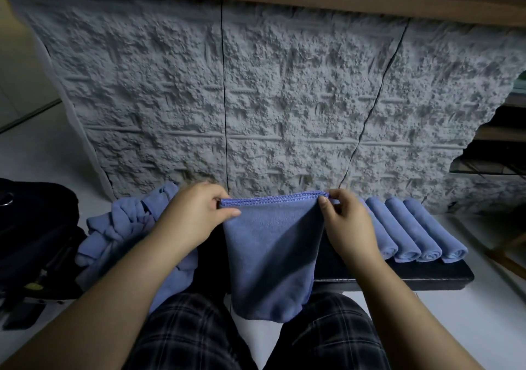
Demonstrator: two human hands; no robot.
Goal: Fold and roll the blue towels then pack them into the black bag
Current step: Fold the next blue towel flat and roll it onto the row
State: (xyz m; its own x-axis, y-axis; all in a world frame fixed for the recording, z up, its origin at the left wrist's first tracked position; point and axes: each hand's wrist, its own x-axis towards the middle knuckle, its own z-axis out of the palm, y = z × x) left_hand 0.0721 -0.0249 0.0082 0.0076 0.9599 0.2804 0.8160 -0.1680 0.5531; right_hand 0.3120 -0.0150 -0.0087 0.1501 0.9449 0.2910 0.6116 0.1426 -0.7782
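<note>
A blue towel (270,256) hangs folded in front of me, its stitched top edge held level. My left hand (193,216) pinches the left top corner and my right hand (347,224) pinches the right top corner. The towel's lower end drapes down over my lap. Several rolled blue towels (412,233) lie side by side on the black bench (412,275) to the right. A heap of loose blue towels (125,227) lies to the left. The black bag (34,227) sits at the far left, partly cut off by the frame edge.
A rough grey textured wall panel (270,90) rises right behind the bench. Black straps and buckles (25,310) trail from the bag onto the pale floor (42,153). My legs in plaid trousers (199,335) are below the towel.
</note>
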